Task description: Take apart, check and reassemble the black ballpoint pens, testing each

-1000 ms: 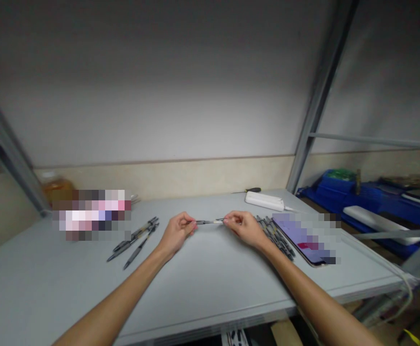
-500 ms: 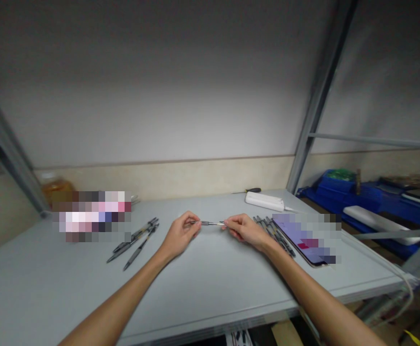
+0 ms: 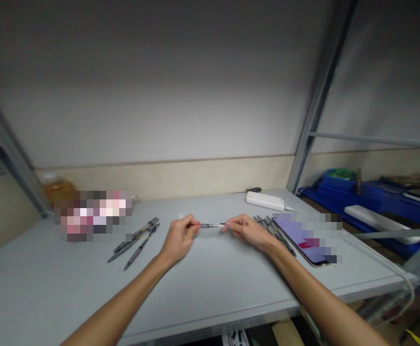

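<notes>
Between my two hands a slim grey pen lies level just above the table. My left hand pinches its left end between thumb and fingers. Around the right end, the fingers of my right hand are closed, hiding that tip. A grey grip part and a thin pale shaft show between them. Left of my left hand, several grey pens lie loosely together on the table. More pens lie side by side, partly behind my right hand and forearm.
A phone with a lit screen lies right of the pens. Behind it are a white power strip with a cord and a screwdriver. A blurred pinkish object and an amber jar stand far left. Metal posts frame the table.
My left hand has rotated slightly, its fingers now curled more tightly over the pen's end. My right hand holds nearly the same place, and the other things lie as before.
</notes>
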Demonstrator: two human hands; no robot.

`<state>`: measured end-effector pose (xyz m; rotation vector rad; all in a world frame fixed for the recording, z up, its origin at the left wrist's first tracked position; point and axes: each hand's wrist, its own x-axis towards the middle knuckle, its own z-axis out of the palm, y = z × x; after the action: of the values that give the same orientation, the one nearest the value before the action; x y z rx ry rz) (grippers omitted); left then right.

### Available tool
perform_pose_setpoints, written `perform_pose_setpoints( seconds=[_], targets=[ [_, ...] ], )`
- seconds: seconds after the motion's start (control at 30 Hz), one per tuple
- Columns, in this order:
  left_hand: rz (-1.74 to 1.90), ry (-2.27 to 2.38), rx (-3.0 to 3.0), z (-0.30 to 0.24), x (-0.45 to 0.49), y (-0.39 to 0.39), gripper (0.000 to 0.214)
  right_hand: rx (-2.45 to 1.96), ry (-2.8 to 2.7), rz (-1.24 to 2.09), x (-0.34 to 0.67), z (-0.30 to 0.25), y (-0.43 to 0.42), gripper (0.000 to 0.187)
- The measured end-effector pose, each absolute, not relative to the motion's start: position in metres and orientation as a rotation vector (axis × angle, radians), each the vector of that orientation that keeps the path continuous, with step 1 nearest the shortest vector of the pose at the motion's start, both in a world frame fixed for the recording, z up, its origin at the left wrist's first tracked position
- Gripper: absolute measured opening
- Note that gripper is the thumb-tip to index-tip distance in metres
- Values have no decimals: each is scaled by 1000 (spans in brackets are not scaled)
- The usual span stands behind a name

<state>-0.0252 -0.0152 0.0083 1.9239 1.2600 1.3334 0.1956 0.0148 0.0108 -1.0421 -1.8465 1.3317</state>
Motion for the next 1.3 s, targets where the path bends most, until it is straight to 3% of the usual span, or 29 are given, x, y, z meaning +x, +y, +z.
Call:
perform_pose_setpoints(
  seconds=[0.3, 0.43, 0.7, 0.87, 1.3],
  targets=[
    [1316, 1255, 2019, 9, -24, -17, 13, -956, -1666, 1679, 198, 9, 17, 34],
    [1242, 1225, 1962, 6, -24, -12, 13, -1023, -1664, 1537, 194, 7, 17, 33],
    [907, 1233, 2056, 3, -26, -10, 33, -1020, -1904, 1150, 190, 4, 18, 38],
    [988, 1372, 2058, 4, -24, -12, 28, -1017, -1931, 1124, 188, 6, 15, 36],
    [1167, 1358, 2439, 5, -20, -19, 25, -929, -1618, 1726, 191, 6, 13, 33]
  ],
)
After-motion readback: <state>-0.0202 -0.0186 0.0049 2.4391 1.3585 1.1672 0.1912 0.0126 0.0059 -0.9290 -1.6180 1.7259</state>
